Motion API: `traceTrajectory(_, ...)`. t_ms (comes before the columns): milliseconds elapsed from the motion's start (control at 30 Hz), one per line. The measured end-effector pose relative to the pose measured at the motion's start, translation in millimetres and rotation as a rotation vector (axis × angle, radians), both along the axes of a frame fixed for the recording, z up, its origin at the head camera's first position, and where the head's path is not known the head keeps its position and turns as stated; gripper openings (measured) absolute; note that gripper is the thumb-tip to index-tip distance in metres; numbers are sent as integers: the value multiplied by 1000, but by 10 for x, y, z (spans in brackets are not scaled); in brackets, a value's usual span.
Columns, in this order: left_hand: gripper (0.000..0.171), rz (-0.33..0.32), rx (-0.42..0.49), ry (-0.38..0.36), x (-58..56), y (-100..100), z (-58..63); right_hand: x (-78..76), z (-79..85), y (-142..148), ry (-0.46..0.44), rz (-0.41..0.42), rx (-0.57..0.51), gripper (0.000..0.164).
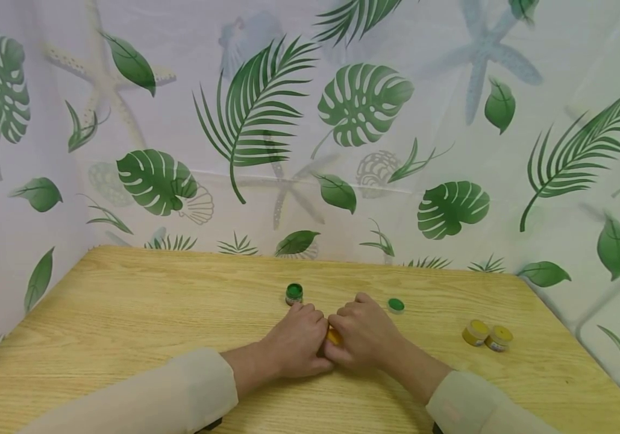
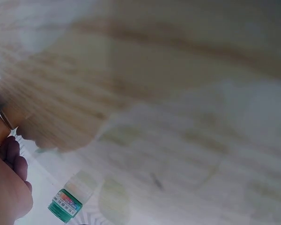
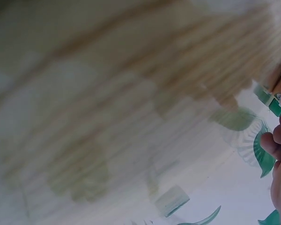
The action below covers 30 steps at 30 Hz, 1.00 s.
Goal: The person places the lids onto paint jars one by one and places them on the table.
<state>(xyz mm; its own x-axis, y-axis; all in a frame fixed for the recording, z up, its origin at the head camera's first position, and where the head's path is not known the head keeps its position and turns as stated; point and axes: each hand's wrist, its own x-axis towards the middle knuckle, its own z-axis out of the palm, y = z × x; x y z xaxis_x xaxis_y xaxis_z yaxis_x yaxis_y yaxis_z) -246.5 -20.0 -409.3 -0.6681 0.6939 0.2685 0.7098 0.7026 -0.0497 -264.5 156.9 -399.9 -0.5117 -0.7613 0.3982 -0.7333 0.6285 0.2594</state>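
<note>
In the head view, my left hand (image 1: pixel 300 342) and right hand (image 1: pixel 363 334) meet knuckle to knuckle low over the table. Between them they grip a small orange jar (image 1: pixel 334 336), mostly hidden by the fingers. The left wrist view shows an orange side of this jar (image 2: pixel 1 127) beside my curled left fingers (image 2: pixel 16 159). At the edge of the right wrist view, a printed label shows by my right fingers (image 3: pixel 275 140). Just beyond the left hand stands an uncapped jar of green paint (image 1: pixel 294 293). Its green-coated lid (image 1: pixel 396 305) lies beyond the right hand.
Two small yellow pots (image 1: pixel 487 335) stand side by side on the right of the wood-grain table (image 1: pixel 179 289). A white cloth (image 1: pixel 299 120) printed with leaves and starfish rises behind the table and along its sides.
</note>
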Motion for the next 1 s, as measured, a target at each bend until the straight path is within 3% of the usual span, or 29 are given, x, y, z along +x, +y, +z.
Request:
traceTrajectory(300, 40, -2, 1, 10, 14, 12, 19, 12, 34, 21, 17, -26, 4, 31)
traceTrajectory(567, 37, -36, -30, 134, 25, -80, 7, 15, 28, 67, 41, -24, 31, 32)
traceTrajectory(800, 45, 14, -57, 62, 23, -315, 35, 5, 30, 176, 63, -49, 61, 31)
traceTrajectory(1000, 41, 43, -37, 79, 3, -526, 2, -3, 37, 312, 96, -53, 56, 29)
